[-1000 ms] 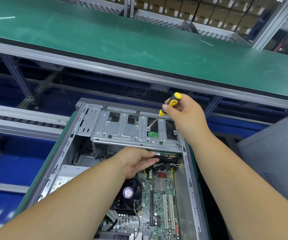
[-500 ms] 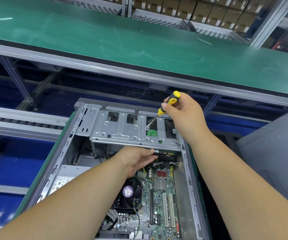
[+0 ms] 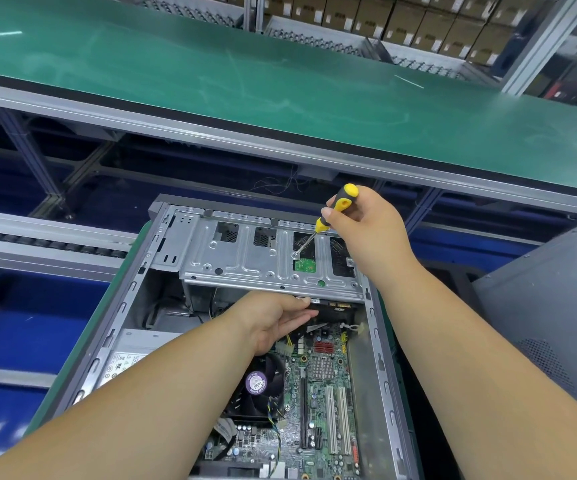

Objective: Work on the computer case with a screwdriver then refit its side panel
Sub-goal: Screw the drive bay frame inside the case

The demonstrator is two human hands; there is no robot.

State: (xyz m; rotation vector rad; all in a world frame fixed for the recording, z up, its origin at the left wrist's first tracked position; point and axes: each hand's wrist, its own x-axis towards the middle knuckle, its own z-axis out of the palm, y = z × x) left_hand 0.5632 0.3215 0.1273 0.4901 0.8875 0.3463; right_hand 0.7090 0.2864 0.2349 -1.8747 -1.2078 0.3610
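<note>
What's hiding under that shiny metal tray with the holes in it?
Through the holes in the metal tray you can see a green circuit board and dark mesh. The left hand reaches under its front edge. The rest underneath is covered.

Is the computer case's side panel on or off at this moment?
Off. The computer case lies open, with its motherboard and fan exposed. A grey panel, possibly the side panel, stands to the right.
</note>
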